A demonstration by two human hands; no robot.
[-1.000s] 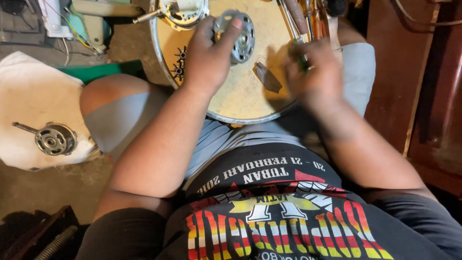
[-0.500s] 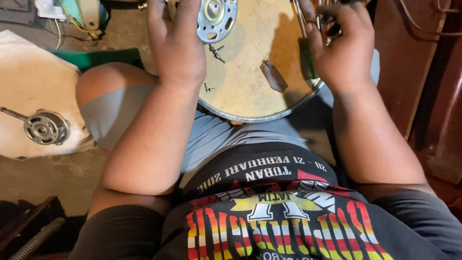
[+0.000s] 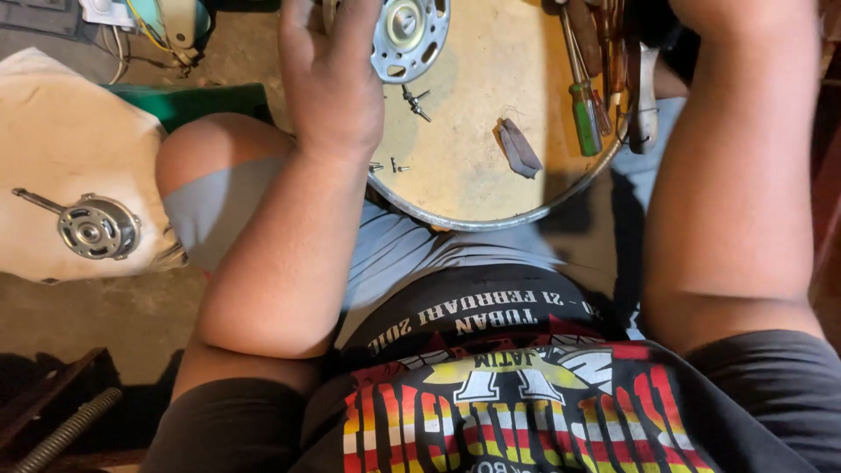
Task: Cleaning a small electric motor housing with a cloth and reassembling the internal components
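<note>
A round tray with a metal rim and a tan face rests on my lap. A silver perforated motor cover lies at its far edge. My left hand lies back-up on the tray, its thumb side against the cover's left edge; the fingertips are cut off by the frame top. Small bolts lie just right of this hand. Only the heel of my right hand shows at the top right, above a green-handled screwdriver and a silver tool; its fingers are out of frame.
A dark scrap of cloth lies on the tray. To the left, a fan motor with a shaft sits on a white sack on the floor. A green board is beside my knee, and a threaded rod lies bottom left.
The view has closed in and both hands have slid toward the top edge. My right hand, earlier among the tools, is now almost out of frame. The bolts show beside my left hand.
</note>
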